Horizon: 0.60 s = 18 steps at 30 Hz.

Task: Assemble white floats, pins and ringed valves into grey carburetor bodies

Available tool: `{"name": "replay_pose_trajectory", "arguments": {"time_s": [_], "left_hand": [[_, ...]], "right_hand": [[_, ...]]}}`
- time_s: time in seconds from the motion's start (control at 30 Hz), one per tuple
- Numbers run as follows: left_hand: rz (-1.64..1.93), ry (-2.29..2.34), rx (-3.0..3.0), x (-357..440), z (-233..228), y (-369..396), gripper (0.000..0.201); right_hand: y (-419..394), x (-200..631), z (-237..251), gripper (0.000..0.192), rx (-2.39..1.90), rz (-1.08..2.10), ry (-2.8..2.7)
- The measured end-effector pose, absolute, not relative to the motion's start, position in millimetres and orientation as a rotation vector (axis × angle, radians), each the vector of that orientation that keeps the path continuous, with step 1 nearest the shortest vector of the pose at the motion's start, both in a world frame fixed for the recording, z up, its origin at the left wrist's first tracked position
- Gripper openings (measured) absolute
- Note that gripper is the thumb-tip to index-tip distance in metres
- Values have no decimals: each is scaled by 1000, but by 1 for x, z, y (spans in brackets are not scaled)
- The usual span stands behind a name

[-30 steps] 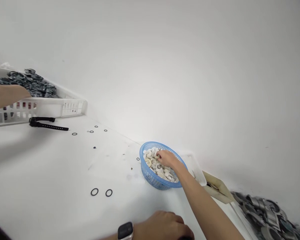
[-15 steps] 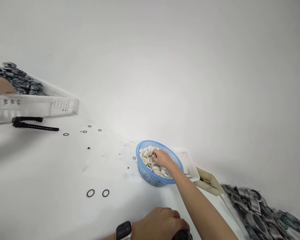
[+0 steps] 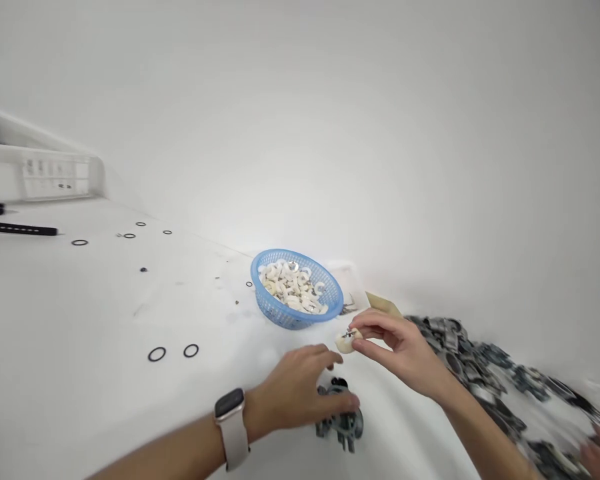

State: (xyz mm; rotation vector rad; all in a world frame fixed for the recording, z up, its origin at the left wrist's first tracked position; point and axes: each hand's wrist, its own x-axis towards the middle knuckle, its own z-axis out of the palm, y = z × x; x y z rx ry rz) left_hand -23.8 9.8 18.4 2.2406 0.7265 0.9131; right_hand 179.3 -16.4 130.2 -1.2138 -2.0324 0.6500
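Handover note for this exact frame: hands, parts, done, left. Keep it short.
Right hand: pinches one cream ring piece at its fingertips, lifted beside the blue basket.
Left hand, smartwatch on the wrist: grips a dark metal part resting on the white table.
Parts: basket holds many more cream pieces; pile of dark metal parts at right; two black O-rings lie loose at left.
Done: one cream piece out of the basket, one metal part in hand.
Left: the two are apart, not yet joined.
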Motion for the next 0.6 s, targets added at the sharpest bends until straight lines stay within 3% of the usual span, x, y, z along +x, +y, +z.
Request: {"name": "replay_pose_trajectory", "arguments": {"time_s": [0.13,0.47,0.6], "left_hand": [[1091,747,2233,-21,26,8,24],[1213,697,2267,-19,22,9,25],[1174,705,2200,-22,28,8,17]], "right_hand": [[-50,187,104,17,-1316,531,-1817],[-62,151,68,19,-1309,579,-1607],[-45,174,75,27,-1408,262,-1790]]}}
